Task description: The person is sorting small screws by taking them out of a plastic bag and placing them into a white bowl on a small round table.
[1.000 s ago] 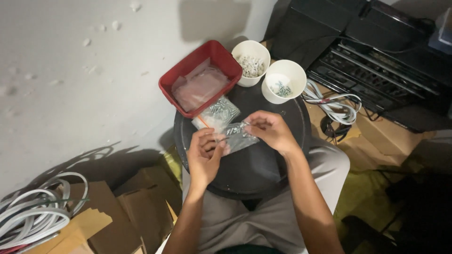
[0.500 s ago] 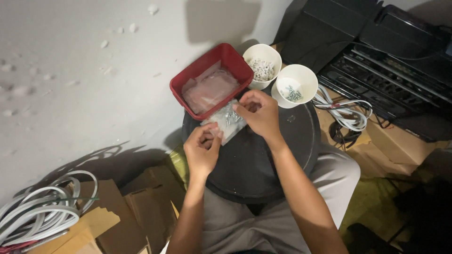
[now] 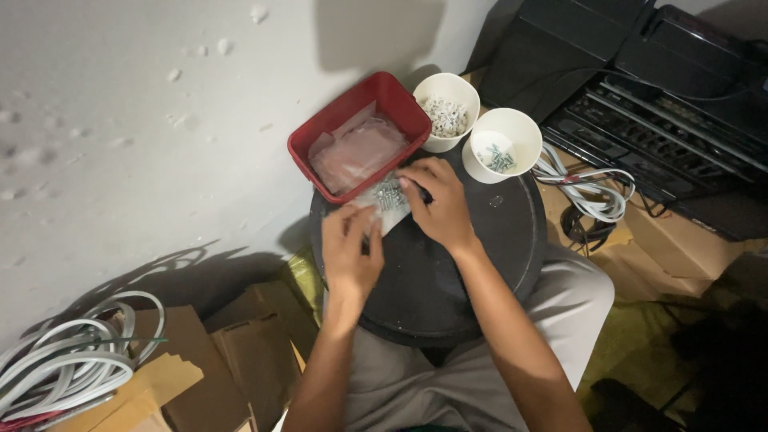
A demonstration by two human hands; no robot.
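Both hands pinch a clear bag of screws (image 3: pixel 386 200) mid-frame on the round black stool (image 3: pixel 496 264): left hand (image 3: pixel 350 252) at its lower edge, right hand (image 3: pixel 438 204) on top. Looks partway done, with more bags waiting in the red tray (image 3: pixel 320 140) and two cups (image 3: pixel 512 132) only partly filled.

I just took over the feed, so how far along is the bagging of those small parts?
Done: clear bags already lie in the red bin. In hand: both hands, left hand and right hand, grip a small clear bag of screws on the round black table. Left: both white cups hold loose parts.
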